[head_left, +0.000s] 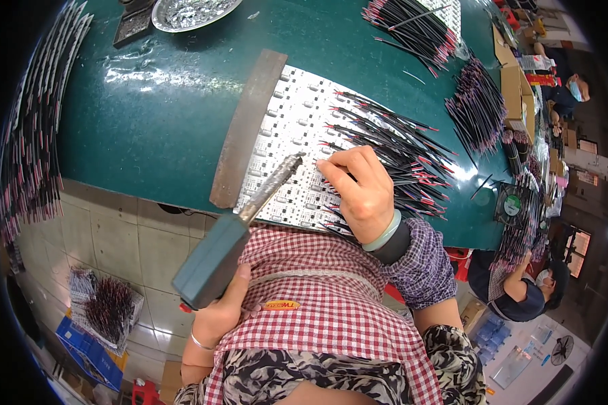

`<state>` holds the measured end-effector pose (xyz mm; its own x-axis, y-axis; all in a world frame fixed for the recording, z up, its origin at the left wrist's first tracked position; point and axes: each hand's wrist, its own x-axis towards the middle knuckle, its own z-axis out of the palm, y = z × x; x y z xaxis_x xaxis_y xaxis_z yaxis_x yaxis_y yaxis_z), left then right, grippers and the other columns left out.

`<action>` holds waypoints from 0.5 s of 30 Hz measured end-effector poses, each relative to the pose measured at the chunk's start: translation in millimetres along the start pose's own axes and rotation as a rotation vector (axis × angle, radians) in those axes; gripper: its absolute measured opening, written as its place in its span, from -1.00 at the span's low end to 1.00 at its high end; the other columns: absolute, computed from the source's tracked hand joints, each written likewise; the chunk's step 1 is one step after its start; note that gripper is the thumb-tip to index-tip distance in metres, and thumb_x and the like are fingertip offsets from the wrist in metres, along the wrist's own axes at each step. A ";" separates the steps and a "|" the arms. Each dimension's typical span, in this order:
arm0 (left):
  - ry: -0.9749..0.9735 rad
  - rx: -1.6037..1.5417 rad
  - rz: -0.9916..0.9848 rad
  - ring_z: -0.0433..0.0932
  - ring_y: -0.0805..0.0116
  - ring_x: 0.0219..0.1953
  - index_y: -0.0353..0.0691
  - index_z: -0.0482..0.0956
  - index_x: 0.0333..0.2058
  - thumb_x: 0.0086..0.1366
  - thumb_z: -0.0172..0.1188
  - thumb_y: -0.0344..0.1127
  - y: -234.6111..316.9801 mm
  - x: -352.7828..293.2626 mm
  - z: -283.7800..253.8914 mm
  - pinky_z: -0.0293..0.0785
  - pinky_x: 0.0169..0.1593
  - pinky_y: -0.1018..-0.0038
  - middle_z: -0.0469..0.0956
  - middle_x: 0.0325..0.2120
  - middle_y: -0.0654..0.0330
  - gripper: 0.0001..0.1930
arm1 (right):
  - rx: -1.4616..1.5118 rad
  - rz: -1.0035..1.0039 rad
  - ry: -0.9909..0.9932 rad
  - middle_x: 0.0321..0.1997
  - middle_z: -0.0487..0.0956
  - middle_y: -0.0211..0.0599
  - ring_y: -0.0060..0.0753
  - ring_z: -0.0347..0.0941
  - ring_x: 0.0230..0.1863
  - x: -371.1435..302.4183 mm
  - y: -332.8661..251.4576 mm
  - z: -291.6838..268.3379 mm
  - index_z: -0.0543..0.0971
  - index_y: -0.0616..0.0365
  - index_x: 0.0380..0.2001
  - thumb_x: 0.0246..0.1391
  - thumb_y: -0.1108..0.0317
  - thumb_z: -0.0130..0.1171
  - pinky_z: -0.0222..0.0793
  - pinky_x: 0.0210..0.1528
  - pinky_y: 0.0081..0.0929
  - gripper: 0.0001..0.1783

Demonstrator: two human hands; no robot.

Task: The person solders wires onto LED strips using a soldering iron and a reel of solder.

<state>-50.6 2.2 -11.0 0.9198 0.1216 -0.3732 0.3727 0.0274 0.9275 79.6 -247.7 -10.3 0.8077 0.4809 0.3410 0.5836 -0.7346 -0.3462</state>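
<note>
A white circuit board panel (292, 131) with many small components lies on the green table. My left hand (224, 309) is wrapped round a soldering gun (215, 253) with a dark blue-grey body. Its long metal tip reaches up over the panel, close to my right fingertips. My right hand (363, 192) is closed in a pinch just above the panel, beside that tip. What sits between those fingers is too small to make out. Black wires with red ends (412, 162) fan out to the right from the panel, partly behind my right hand.
A flat metal bar (253, 128) lies along the panel's left edge. Wire bundles (476, 104) sit at the right, with more wired strips (40, 128) at the far left. A metal dish (192, 25) of scraps stands at the back. A co-worker (527, 290) sits at the right.
</note>
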 end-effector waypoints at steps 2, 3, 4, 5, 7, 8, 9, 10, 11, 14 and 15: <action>0.012 -0.067 -0.021 0.60 0.46 -0.20 -0.45 0.61 -0.06 0.23 0.30 -0.56 3.0 1.8 -0.8 0.54 -0.17 0.50 0.66 -0.19 0.11 -0.71 | 0.016 0.010 0.016 -0.25 0.55 -0.19 -0.15 0.47 -0.25 -0.1 -0.7 0.1 0.65 0.30 -0.22 -0.33 0.67 0.15 0.47 -0.25 -0.31 -0.55; 0.024 -0.134 -0.043 0.60 0.45 -0.15 -0.46 0.59 0.00 0.24 0.30 -0.56 6.0 3.3 -1.4 0.54 -0.12 0.50 0.65 -0.14 0.09 -0.67 | 0.021 0.015 0.010 -0.25 0.54 -0.18 -0.14 0.47 -0.25 -1.3 -0.1 0.0 0.66 0.29 -0.19 -0.34 0.68 0.15 0.47 -0.24 -0.30 -0.52; 0.066 -0.210 -0.074 0.60 0.40 -0.27 -0.47 0.56 0.01 0.21 0.29 -0.61 12.2 3.6 1.6 0.54 -0.25 0.51 0.64 -0.12 0.05 -0.64 | 0.027 0.019 0.003 -0.25 0.54 -0.17 -0.14 0.47 -0.25 -2.0 0.5 -0.2 0.66 0.28 -0.17 -0.35 0.70 0.14 0.47 -0.24 -0.30 -0.49; 0.067 -0.210 -0.074 0.60 0.40 -0.27 -0.47 0.56 0.01 0.21 0.29 -0.61 13.9 5.3 0.8 0.54 -0.25 0.51 0.64 -0.12 0.05 -0.64 | 0.028 0.018 0.003 -0.25 0.54 -0.17 -0.14 0.47 -0.25 -2.0 0.3 -3.2 0.66 0.28 -0.17 -0.35 0.70 0.14 0.47 -0.24 -0.30 -0.49; -0.001 -0.349 -0.017 0.56 0.41 -0.43 -0.48 0.49 0.06 0.20 0.27 -0.65 15.4 8.1 -1.5 0.49 -0.42 0.52 0.61 -0.08 -0.01 -0.58 | -0.053 -0.012 0.050 -0.23 0.53 -0.22 -0.20 0.48 -0.26 -2.0 -3.8 -15.6 0.67 0.19 -0.11 -0.21 0.52 0.23 0.45 -0.26 -0.31 -0.55; 0.001 -0.349 -0.018 0.56 0.41 -0.43 -0.48 0.49 0.06 0.20 0.27 -0.65 15.7 8.4 -2.1 0.49 -0.42 0.52 0.61 -0.08 -0.01 -0.58 | -0.061 0.040 0.055 -0.31 0.49 -0.25 -0.24 0.47 -0.31 -4.1 -9.4 -21.8 0.69 0.10 -0.04 -0.22 0.52 0.25 0.43 -0.28 -0.32 -0.47; 0.015 -0.382 -0.020 0.53 0.44 -0.48 -0.48 0.46 0.08 0.19 0.26 -0.66 15.9 8.5 -2.8 0.45 -0.47 0.52 0.60 -0.07 -0.02 -0.55 | -0.058 0.038 0.054 -0.31 0.49 -0.25 -0.24 0.47 -0.31 -6.6 -15.8 -23.8 0.69 0.10 -0.04 -0.22 0.52 0.25 0.43 -0.28 -0.32 -0.47; 0.023 -0.415 -0.021 0.49 0.46 -0.53 -0.49 0.43 0.10 0.18 0.25 -0.68 15.8 9.0 -2.6 0.42 -0.53 0.52 0.58 -0.05 -0.04 -0.52 | -0.030 0.138 0.012 -0.32 0.46 -0.27 -0.26 0.45 -0.33 -9.7 -21.8 -25.7 0.69 0.08 0.00 -0.21 0.53 0.25 0.43 -0.29 -0.33 -0.44; 0.020 -0.415 -0.021 0.49 0.46 -0.53 -0.49 0.43 0.10 0.18 0.25 -0.68 14.9 9.1 -2.6 0.42 -0.53 0.52 0.58 -0.05 -0.04 -0.52 | -0.001 0.237 -0.030 -0.34 0.42 -0.28 -0.27 0.44 -0.34 -10.7 -25.5 -25.1 0.68 0.05 0.03 -0.20 0.55 0.25 0.43 -0.29 -0.34 -0.41; -0.003 -0.417 -0.016 0.51 0.46 -0.52 -0.49 0.40 0.12 0.19 0.25 -0.67 10.9 8.8 -2.4 0.44 -0.51 0.52 0.57 -0.03 -0.05 -0.50 | -0.065 0.164 -0.001 -0.32 0.37 -0.29 -0.29 0.40 -0.37 -5.4 -21.2 -2.2 0.63 0.18 0.09 -0.17 0.61 0.22 0.43 -0.33 -0.36 -0.39; -0.015 -0.387 -0.021 0.51 0.46 -0.51 -0.49 0.41 0.13 0.19 0.25 -0.67 9.8 8.3 -1.8 0.44 -0.50 0.52 0.57 -0.04 -0.04 -0.50 | -0.096 0.128 -0.020 -0.29 0.37 -0.28 -0.29 0.40 -0.37 -5.0 -19.8 0.0 0.62 0.23 0.10 -0.16 0.63 0.21 0.42 -0.35 -0.37 -0.39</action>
<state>-39.6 5.3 -5.0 0.9151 0.1024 -0.3900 0.3205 0.4023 0.8576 64.0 -235.6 -5.2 0.8769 0.3895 0.2816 0.4661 -0.8322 -0.3005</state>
